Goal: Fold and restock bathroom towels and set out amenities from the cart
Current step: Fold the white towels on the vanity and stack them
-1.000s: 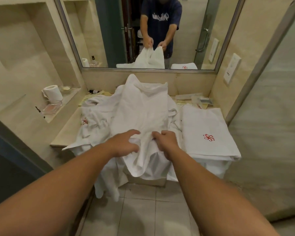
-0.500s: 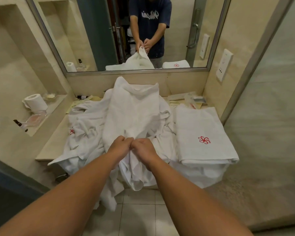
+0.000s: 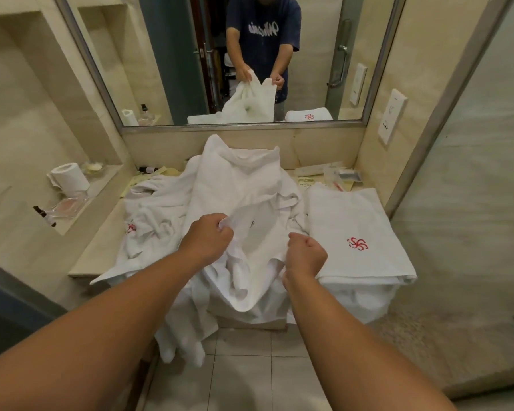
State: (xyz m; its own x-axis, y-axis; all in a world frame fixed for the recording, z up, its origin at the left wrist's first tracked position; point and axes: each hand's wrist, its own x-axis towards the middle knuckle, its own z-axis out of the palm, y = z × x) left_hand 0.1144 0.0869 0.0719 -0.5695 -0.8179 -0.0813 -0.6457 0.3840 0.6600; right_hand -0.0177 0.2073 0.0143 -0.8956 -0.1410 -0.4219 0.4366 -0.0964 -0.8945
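Fingers (image 3: 224, 231) of left hand (image 3: 208, 240) curl tight on the near hem of the white towel (image 3: 238, 185); right hand (image 3: 306, 256) is fisted on the same hem, a short span apart. Towel runs down the counter's (image 3: 98, 250) middle, far end at the back edge, near end off the front edge. Likely step: pull hem taut, 2 corners level, before folding. Folded towel (image 3: 353, 215) lies at the right edge; don't drag it.

Warm, even light fills the bathroom, soft rather than bright. The loose towel (image 3: 244, 185) shows pale and evenly lit; shadow pools under the front edge of the counter (image 3: 97, 250). The mirror frame (image 3: 250, 127) splays outward toward the picture's corners; fine detail is slightly soft.
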